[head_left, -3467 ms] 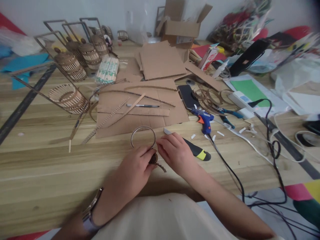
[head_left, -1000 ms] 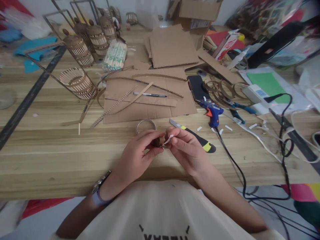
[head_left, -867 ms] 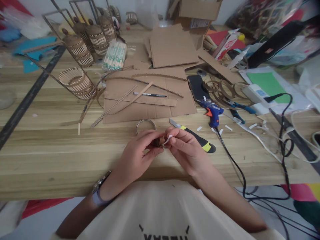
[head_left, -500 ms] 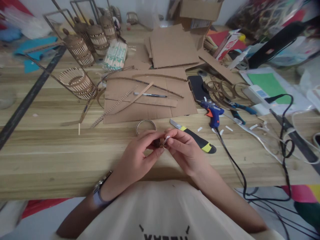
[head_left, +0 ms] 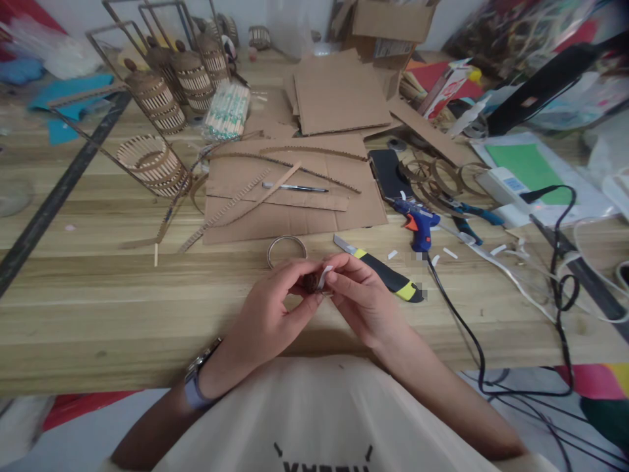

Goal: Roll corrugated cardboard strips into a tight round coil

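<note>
My left hand (head_left: 268,314) pinches a small dark roll of corrugated cardboard strip (head_left: 309,282) just above the wooden table (head_left: 98,308). My right hand (head_left: 361,298) meets it from the right, its fingers pinched on a small white strip (head_left: 323,276) held against the roll. Both hands hover near the table's front edge. A thin cardboard ring (head_left: 286,248) lies on the table just beyond my fingers. A black and yellow utility knife (head_left: 388,277) lies right of my right hand.
Flat cardboard sheets with cut strips and a pen (head_left: 295,187) lie ahead. A blue glue gun (head_left: 417,221) with its black cable (head_left: 462,328) sits to the right, beside a phone (head_left: 388,172) and cardboard rings. Slatted cardboard lanterns (head_left: 152,98) stand at the back left.
Since 3.5 s ago my hands lifted the roll off the table and my right hand picked up the white strip. Over the last second the strip moved closer onto the roll.
</note>
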The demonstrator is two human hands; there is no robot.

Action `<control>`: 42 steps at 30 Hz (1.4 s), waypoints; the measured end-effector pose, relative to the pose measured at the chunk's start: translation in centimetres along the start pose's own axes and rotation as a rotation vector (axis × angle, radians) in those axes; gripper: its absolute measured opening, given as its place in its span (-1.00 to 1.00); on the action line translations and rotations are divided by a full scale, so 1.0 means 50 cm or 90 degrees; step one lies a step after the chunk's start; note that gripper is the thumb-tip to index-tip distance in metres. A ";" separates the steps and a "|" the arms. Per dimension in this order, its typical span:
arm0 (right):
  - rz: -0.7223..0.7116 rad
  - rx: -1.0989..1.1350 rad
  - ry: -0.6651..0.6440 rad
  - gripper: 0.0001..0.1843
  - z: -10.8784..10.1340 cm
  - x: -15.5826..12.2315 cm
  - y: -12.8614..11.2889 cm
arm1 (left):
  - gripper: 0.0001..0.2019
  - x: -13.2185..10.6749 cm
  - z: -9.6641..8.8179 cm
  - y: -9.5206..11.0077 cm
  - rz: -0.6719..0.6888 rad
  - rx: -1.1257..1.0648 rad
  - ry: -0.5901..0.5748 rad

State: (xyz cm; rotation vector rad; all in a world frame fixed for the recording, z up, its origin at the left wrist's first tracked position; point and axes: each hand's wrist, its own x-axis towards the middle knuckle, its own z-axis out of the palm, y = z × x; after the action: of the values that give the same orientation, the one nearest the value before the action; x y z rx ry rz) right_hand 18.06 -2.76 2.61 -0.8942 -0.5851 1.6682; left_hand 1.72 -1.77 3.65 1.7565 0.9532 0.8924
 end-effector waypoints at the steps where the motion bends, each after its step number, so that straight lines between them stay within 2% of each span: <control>1: -0.002 0.002 0.003 -0.79 0.001 0.000 0.000 | -0.69 -0.002 0.000 0.000 -0.002 -0.004 0.004; 6: -0.017 -0.006 0.009 -0.77 0.001 -0.002 0.004 | -0.55 -0.012 0.003 -0.005 0.009 -0.027 0.030; 13: -0.058 -0.070 -0.050 -0.80 -0.013 -0.005 0.007 | -0.59 -0.020 0.004 -0.005 0.067 0.021 0.049; 20: -0.202 -0.266 -0.078 -0.81 -0.032 -0.003 0.008 | -0.63 -0.022 0.006 -0.009 0.084 0.034 0.060; 28: -0.265 -0.439 -0.053 -0.80 -0.028 -0.019 -0.007 | -0.67 -0.027 0.004 -0.011 0.082 0.025 0.070; 33: -0.296 -0.462 -0.008 -0.48 -0.024 -0.024 -0.007 | -0.65 -0.028 0.005 -0.008 0.076 0.013 0.061; 34: -0.326 -0.474 0.001 -0.52 -0.023 -0.025 -0.008 | -0.65 -0.028 0.005 -0.008 0.072 0.010 0.060; 37: -0.432 -0.541 0.015 -0.83 -0.016 -0.029 -0.012 | -0.68 -0.028 0.005 -0.008 0.063 0.013 0.059; 39: -0.458 -0.579 0.010 -0.85 -0.012 -0.031 -0.017 | -0.70 -0.029 0.003 -0.009 0.062 0.030 0.057; 42: -0.450 -0.599 -0.002 -0.84 -0.009 -0.032 -0.022 | -0.73 -0.029 0.002 -0.010 0.085 0.058 0.055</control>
State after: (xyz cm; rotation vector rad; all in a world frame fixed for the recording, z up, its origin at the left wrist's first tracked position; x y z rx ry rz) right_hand 19.25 -4.01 3.58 -1.1341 -1.5440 0.7041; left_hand 1.04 -2.95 2.94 1.8895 0.9533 1.0308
